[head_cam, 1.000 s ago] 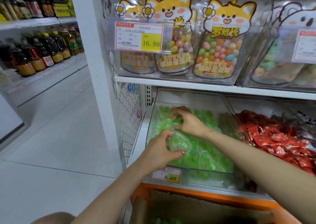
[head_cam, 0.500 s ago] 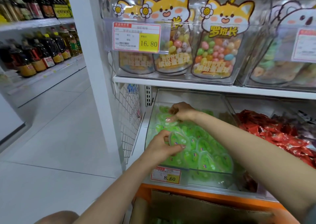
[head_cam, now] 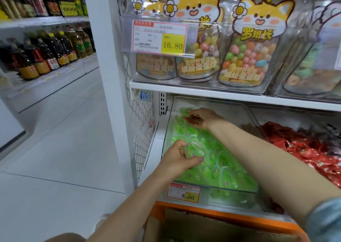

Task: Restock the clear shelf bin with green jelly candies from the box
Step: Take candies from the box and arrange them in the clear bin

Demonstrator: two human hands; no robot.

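Note:
The clear shelf bin (head_cam: 249,108) on the lower shelf holds a layer of green jelly candies (head_cam: 227,175) in clear cups. My left hand (head_cam: 177,159) is over the bin's front left and pinches one green jelly cup (head_cam: 193,149) between thumb and fingers. My right hand (head_cam: 203,119) reaches deep to the bin's back left, its fingers on a green jelly candy (head_cam: 184,111) there. The open cardboard box (head_cam: 212,227) sits below the shelf at the bottom edge; its contents are mostly hidden.
A price tag reading 8.60 (head_cam: 183,192) hangs on the bin's front. Red wrapped candies (head_cam: 310,149) fill the neighbouring bin to the right. The shelf above carries clear tubs of candy bags (head_cam: 247,57). A white wire panel (head_cam: 143,129) and post stand left; the aisle floor lies beyond.
My right hand has moved from the bin's middle to its far back left. My left hand has stayed near the front with its jelly cup.

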